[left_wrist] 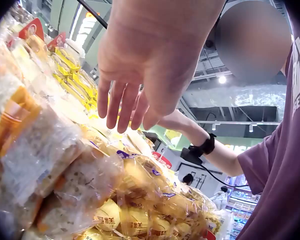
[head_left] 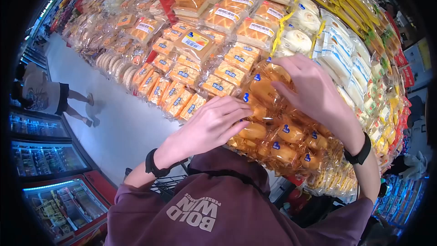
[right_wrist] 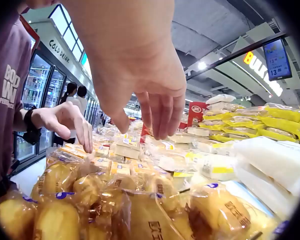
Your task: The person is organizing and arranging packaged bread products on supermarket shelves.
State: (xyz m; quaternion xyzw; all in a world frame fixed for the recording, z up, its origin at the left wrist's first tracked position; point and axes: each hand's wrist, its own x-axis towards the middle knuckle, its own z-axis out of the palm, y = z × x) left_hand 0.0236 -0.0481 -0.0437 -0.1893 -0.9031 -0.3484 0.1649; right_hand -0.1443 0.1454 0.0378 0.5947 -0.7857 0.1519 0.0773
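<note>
Hovering close over the bagged rolls (head_left: 290,132), holding the left hand (head_left: 218,119) at their left side and the right hand (head_left: 309,79) towards their far right, both loosely open and gripping nothing. Finding open floor (head_left: 109,132) well left of the rolls, but meeting a purple shirt (head_left: 255,205) along their near edge. Seeing orange-wrapped cakes (head_left: 185,74) crowding their left, white packs (head_left: 337,48) their right, yellow bags (right_wrist: 277,114) farther beyond
</note>
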